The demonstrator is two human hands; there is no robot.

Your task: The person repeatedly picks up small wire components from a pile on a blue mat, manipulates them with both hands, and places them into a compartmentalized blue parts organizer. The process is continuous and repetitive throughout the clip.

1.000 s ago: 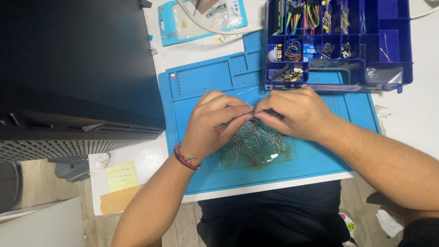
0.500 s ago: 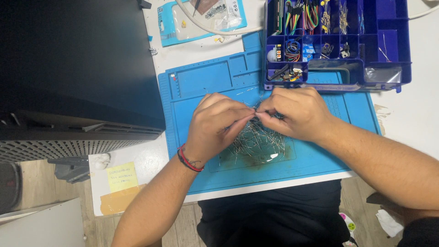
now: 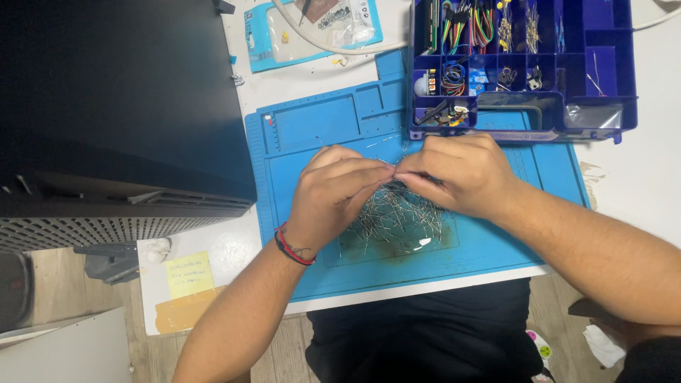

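A tangled heap of thin metal-legged components (image 3: 397, 220) lies on a blue work mat (image 3: 312, 128). My left hand (image 3: 339, 190) and my right hand (image 3: 460, 174) hover just above the heap, fingertips pinched together and meeting over its top. Each seems to pinch a thin wire lead from the heap; the piece itself is too small to make out. A red cord bracelet circles my left wrist.
A dark blue compartment box (image 3: 610, 106) with coloured wires and small parts stands at the mat's far right. A black computer case (image 3: 113, 106) fills the left. A light blue packet (image 3: 312, 28) lies at the back; a yellow sticky note (image 3: 188, 275) sits near the table's front-left edge.
Both hands stay over the heap; the fingertips have shifted slightly as they work on the thin leads. Nothing else has moved.
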